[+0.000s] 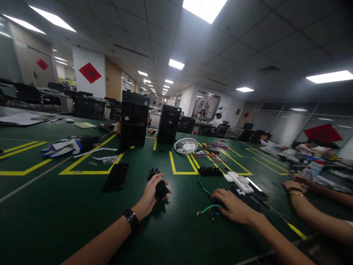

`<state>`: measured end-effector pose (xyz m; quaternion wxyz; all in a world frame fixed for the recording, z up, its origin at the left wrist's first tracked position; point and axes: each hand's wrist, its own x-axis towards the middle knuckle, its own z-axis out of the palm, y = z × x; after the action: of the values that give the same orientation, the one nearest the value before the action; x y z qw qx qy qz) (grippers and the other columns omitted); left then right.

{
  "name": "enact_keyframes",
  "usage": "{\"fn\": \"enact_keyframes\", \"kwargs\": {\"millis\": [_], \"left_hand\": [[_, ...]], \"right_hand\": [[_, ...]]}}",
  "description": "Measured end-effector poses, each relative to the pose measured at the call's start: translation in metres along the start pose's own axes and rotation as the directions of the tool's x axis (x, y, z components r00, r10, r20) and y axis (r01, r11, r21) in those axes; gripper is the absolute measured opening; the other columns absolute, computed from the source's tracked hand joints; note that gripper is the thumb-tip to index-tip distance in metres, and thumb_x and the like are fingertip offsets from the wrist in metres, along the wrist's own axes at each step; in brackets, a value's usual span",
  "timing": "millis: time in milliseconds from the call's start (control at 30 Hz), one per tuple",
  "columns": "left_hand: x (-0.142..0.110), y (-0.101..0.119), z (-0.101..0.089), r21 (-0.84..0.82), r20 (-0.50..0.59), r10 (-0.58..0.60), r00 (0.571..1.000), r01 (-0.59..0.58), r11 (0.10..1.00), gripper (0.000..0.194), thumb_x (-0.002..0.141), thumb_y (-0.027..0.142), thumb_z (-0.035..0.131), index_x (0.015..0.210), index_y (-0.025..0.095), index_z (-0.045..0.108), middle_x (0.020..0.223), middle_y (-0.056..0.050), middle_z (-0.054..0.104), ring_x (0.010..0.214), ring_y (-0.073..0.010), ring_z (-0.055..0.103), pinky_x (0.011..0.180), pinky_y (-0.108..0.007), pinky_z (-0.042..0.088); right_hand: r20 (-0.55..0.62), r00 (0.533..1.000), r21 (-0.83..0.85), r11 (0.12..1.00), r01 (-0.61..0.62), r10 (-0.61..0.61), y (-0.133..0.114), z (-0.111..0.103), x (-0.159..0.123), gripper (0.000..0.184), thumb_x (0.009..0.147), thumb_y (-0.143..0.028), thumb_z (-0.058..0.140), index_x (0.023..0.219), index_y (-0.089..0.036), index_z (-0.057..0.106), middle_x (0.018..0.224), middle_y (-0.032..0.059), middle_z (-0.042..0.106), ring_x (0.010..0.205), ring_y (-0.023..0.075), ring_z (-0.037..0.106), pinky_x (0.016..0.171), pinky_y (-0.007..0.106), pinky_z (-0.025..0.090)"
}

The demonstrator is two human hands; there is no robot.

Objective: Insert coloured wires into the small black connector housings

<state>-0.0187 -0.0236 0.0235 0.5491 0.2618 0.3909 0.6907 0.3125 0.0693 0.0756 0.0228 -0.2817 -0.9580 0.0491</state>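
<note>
My left hand (150, 197), with a black watch on its wrist, is closed around a small black plastic block (161, 190) just above the green table. Right beyond its fingers is a toothed black piece (153, 173). My right hand (230, 204) rests low on the table, its fingers curled over a small dark part with blue and green wires (206, 209); most of that part is hidden under the fingers. A longer black ridged strip (210, 171) lies past my right hand.
Two black computer-like towers (135, 119) stand at the back. A white round grille (185, 146), loose wires (212, 154), a black flat panel (116, 177), gloves (70, 145) and a white device (239, 182) lie around. At right, another person's hands (296, 186) rest on the table.
</note>
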Motion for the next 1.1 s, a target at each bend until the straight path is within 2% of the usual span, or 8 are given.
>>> {"fn": "enact_keyframes", "kwargs": {"millis": [133,333,467,600,767,933,1033,1100], "left_hand": [[-0.002,0.003,-0.002,0.032,0.001,-0.019,1.0,0.019,0.999,0.036,0.08,0.037,0.057,0.111,0.022,0.048,0.083,-0.005,0.062,0.067,-0.025,0.067,0.052,-0.038,0.054],[0.003,0.004,-0.007,0.056,-0.014,-0.022,1.0,0.022,0.998,0.034,0.08,0.034,0.058,0.111,0.022,0.048,0.082,-0.005,0.063,0.066,-0.0255,0.068,0.052,-0.04,0.055],[0.001,0.004,-0.002,0.026,-0.019,-0.049,0.999,0.05,0.998,0.031,0.082,0.037,0.055,0.109,0.024,0.048,0.081,-0.005,0.064,0.065,-0.0259,0.068,0.05,-0.039,0.054],[-0.001,0.006,0.002,-0.023,-0.047,-0.131,0.99,0.13,0.991,0.03,0.083,0.039,0.054,0.108,0.024,0.045,0.083,-0.006,0.066,0.067,-0.0262,0.068,0.05,-0.042,0.054],[0.006,0.01,-0.001,-0.08,-0.083,-0.122,0.989,0.115,0.99,0.026,0.083,0.035,0.056,0.101,0.019,0.046,0.085,-0.013,0.069,0.07,-0.0248,0.068,0.049,-0.034,0.053],[0.008,0.011,-0.001,-0.196,-0.084,-0.143,0.986,0.124,0.973,0.03,0.083,0.036,0.057,0.102,0.014,0.049,0.091,-0.017,0.069,0.078,-0.0245,0.069,0.064,-0.036,0.056],[0.007,0.013,0.0,-0.237,-0.049,-0.136,0.989,0.121,0.964,0.033,0.084,0.036,0.057,0.107,0.014,0.05,0.093,-0.015,0.069,0.078,-0.0233,0.07,0.071,-0.038,0.056],[0.005,0.014,0.001,-0.238,-0.014,-0.137,0.991,0.129,0.963,0.036,0.084,0.039,0.055,0.11,0.015,0.05,0.094,-0.015,0.069,0.076,-0.0235,0.07,0.068,-0.037,0.056]], "right_hand": [[0.038,0.997,0.108,0.991,-0.074,0.07,0.006,-0.015,0.001,0.037,0.083,-0.036,0.057,0.118,-0.023,0.055,0.117,0.0076,0.055,0.106,0.0216,0.053,0.093,0.035,0.04],[-0.063,0.971,0.093,0.97,-0.226,0.232,0.013,-0.024,0.018,0.03,0.088,-0.038,0.05,0.108,-0.019,0.062,0.109,0.0079,0.064,0.099,0.0207,0.058,0.088,0.031,0.043],[-0.081,0.926,0.021,0.929,-0.368,0.369,0.006,-0.009,0.057,0.03,0.091,-0.038,0.045,0.105,-0.018,0.064,0.102,0.0084,0.067,0.094,0.0198,0.062,0.08,0.027,0.043],[-0.087,0.898,-0.012,0.9,-0.435,0.432,0.0,0.014,0.091,0.025,0.083,-0.038,0.06,0.092,-0.016,0.067,0.094,0.0123,0.068,0.087,0.0229,0.064,0.072,0.028,0.044],[-0.116,0.891,0.0,0.897,-0.443,0.44,0.008,0.023,0.085,0.012,0.08,-0.029,0.064,0.085,-0.018,0.067,0.084,0.0058,0.068,0.079,0.0178,0.064,0.064,0.023,0.04],[-0.222,0.879,0.0,0.902,-0.433,0.422,0.013,-0.003,0.069,0.017,0.087,-0.028,0.052,0.09,-0.016,0.064,0.081,0.0054,0.067,0.073,0.0169,0.061,0.063,0.025,0.038],[-0.388,0.858,0.024,0.934,-0.356,0.337,-0.004,-0.029,0.078,0.023,0.09,-0.029,0.044,0.094,-0.015,0.062,0.078,0.0061,0.065,0.072,0.0184,0.059,0.065,0.028,0.039],[-0.498,0.833,0.065,0.968,-0.241,0.241,-0.029,-0.039,0.093,0.025,0.091,-0.032,0.043,0.093,-0.015,0.062,0.078,0.0058,0.065,0.07,0.0183,0.059,0.065,0.028,0.04]]}}
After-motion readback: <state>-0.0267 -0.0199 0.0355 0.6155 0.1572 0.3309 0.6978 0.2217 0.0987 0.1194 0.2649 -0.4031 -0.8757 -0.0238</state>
